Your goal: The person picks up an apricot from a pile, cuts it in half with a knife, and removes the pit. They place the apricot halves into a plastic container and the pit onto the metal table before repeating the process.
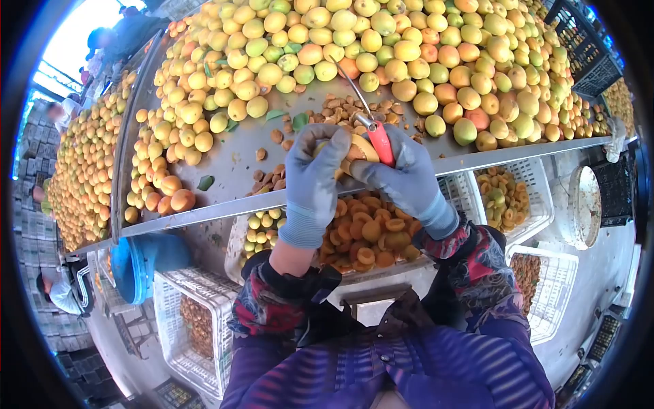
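Observation:
My left hand (317,177), in a grey-blue glove, is closed around an apricot (362,147) that looks cut open. The gloved right hand (409,178) grips a pitting tool with a red handle (380,143) and a thin metal end, its fingers also against the apricot. Both hands are together over the front edge of a metal table (231,177). Loose apricot pits (344,109) lie just beyond them. Directly below, a container holds halved apricots (368,235). The apricot's underside is hidden by my fingers.
A large heap of whole apricots (327,34) covers the table's far side. White crates with apricot pieces (503,198) and pits (196,324) stand below. A blue barrel (133,269) is at left, a white bucket (584,208) at right. Other people (68,290) are at the left.

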A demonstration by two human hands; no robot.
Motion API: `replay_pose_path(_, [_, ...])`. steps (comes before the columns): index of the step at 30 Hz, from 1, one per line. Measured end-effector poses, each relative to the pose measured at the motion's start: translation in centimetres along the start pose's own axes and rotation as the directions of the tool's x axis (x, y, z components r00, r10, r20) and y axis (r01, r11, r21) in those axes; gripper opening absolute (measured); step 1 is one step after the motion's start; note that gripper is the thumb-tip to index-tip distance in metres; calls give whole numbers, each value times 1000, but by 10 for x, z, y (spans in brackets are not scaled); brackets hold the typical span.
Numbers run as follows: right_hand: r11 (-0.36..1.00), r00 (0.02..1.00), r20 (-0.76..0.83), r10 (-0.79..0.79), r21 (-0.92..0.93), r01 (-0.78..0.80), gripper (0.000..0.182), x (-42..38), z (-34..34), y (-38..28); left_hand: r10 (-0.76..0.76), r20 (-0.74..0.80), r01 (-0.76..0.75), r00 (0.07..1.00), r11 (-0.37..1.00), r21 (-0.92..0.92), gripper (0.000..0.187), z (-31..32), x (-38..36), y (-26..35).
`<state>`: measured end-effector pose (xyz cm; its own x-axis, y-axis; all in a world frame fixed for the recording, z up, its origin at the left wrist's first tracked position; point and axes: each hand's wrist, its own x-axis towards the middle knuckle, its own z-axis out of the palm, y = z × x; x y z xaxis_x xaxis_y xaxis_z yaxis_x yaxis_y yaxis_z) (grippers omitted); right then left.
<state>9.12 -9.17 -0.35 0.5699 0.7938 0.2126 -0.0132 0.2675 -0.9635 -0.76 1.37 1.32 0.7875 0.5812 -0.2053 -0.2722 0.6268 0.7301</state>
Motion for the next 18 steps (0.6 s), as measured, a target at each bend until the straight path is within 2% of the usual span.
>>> replay_pose_path(1, [1000,1000,0,-3,-4,3,32,0,1,-1,261,3,-248,965,912,326,13,-3,3,-3])
replay_pose_path(2, [999,999,-30,34,-34,-35,33,-1,1,-3,491,87,-437,867,665,605,13,-4,4,-5])
replay_pose_path(3, [995,996,-61,69,-62,-73,34,-2,2,-4,494,85,-439,865,665,604,13,-5,5,-4])
replay_pose_path(4, [996,996,-58,68,-62,-71,34,-2,2,-6,583,220,-550,782,481,683,14,-6,6,-1])
replay_pose_path(5, [979,992,-61,108,-165,-117,35,-2,1,-9,634,363,-636,683,272,723,16,-7,6,2])
replay_pose_path(6, [950,987,-70,148,-267,-161,35,-2,0,-11,635,362,-636,683,271,723,16,-6,5,5])
replay_pose_path(8, [962,988,-92,126,-231,-144,36,-2,1,-11,579,528,-679,622,63,731,19,-3,1,11])
replay_pose_path(9, [972,988,-114,106,-198,-127,37,-3,0,-12,577,527,-679,624,65,732,19,-5,2,14])
replay_pose_path(10, [971,987,-115,109,-199,-131,37,-4,-1,-14,504,538,-679,676,143,720,22,-8,3,17])
replay_pose_path(11, [950,990,-89,108,-286,-129,37,-5,-1,-18,425,550,-672,719,220,707,25,-11,3,20])
replay_pose_path(12, [921,992,-63,109,-368,-124,38,-6,-1,-20,425,549,-670,720,220,709,25,-14,4,22])
replay_pose_path(14, [918,994,-53,96,-382,-109,38,-8,1,-16,322,499,-594,804,461,659,27,-20,5,23])
replay_pose_path(16, [914,996,-42,82,-396,-92,38,-9,1,-16,316,474,-570,822,467,676,27,-19,4,22])
replay_pose_path(18, [896,999,-22,-26,-443,14,37,-8,2,-20,312,452,-549,836,468,692,28,-17,3,24])
